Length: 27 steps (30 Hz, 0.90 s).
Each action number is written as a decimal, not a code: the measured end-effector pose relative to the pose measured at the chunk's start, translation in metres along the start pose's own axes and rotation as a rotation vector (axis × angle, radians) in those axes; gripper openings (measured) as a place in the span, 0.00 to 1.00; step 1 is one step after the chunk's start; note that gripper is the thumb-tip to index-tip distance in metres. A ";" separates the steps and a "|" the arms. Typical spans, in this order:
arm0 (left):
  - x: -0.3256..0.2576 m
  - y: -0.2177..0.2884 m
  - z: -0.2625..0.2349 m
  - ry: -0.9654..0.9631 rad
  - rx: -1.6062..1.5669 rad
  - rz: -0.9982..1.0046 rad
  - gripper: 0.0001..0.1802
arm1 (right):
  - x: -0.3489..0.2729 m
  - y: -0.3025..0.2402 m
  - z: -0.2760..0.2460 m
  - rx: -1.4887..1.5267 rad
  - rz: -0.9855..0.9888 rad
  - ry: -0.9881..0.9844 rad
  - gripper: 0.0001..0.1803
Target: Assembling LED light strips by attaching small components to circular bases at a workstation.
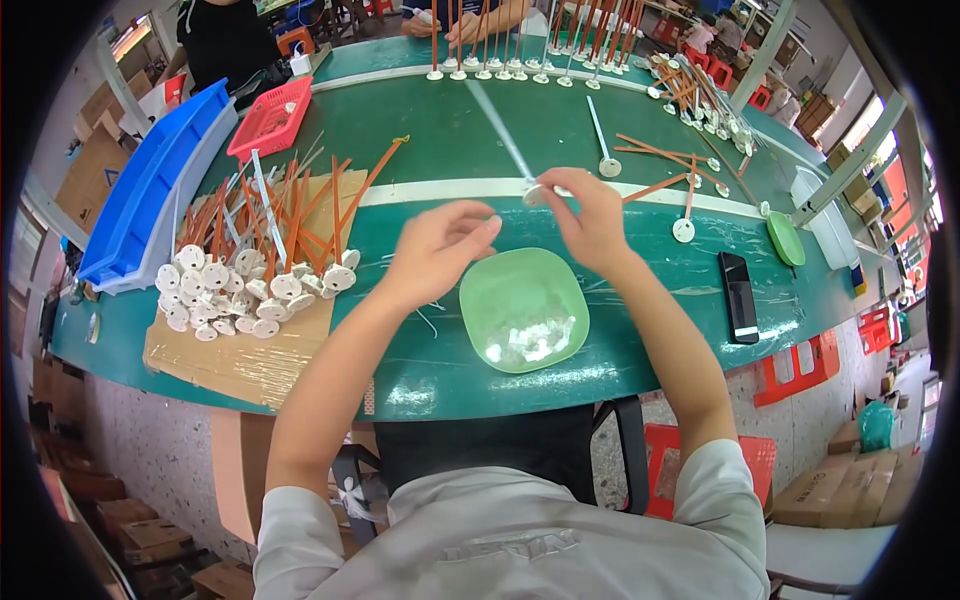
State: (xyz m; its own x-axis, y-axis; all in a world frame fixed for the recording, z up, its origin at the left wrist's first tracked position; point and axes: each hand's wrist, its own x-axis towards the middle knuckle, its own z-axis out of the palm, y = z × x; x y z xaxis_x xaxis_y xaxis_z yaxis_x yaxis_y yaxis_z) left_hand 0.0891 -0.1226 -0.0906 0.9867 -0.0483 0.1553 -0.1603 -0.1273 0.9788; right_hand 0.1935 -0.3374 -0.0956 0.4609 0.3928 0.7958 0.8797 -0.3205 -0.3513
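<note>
My right hand [592,222] pinches a thin silver strip [500,130] at its white round disc base [531,195]; the strip slants away to the far left and is slightly blurred. Over the left rim of a light green bowl [525,290], my left hand [440,243] has its fingers curled in toward the thumb. Whatever it may hold is hidden or too small to make out. Small clear, shiny pieces [530,340] lie in the bowl's near part.
Brown and silver strips with white discs [230,285] are heaped on cardboard [200,350] at left. Beside them are a blue tray [155,190] and a red basket [270,120]. More stand upright [520,70] at the far side. A phone [738,297] lies at right.
</note>
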 end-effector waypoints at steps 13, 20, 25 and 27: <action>-0.024 -0.019 0.017 -0.293 -0.573 -0.112 0.29 | -0.034 -0.058 0.001 0.195 -0.222 0.053 0.15; -0.022 -0.021 0.010 -0.264 -0.603 0.003 0.28 | -0.030 -0.059 -0.005 0.332 -0.148 -0.027 0.12; -0.021 -0.020 0.012 -0.292 -0.607 -0.014 0.27 | -0.031 -0.050 -0.010 0.414 -0.058 -0.137 0.12; -0.020 -0.023 0.013 -0.283 -0.603 -0.010 0.27 | -0.032 -0.053 -0.011 0.394 -0.059 -0.138 0.13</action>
State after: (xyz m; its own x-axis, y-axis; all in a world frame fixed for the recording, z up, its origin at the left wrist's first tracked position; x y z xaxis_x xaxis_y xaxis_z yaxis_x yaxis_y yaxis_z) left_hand 0.0723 -0.1318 -0.1180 0.9295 -0.3186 0.1857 -0.0269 0.4437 0.8958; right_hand 0.1307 -0.3430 -0.0971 0.3961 0.5210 0.7561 0.8701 0.0499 -0.4903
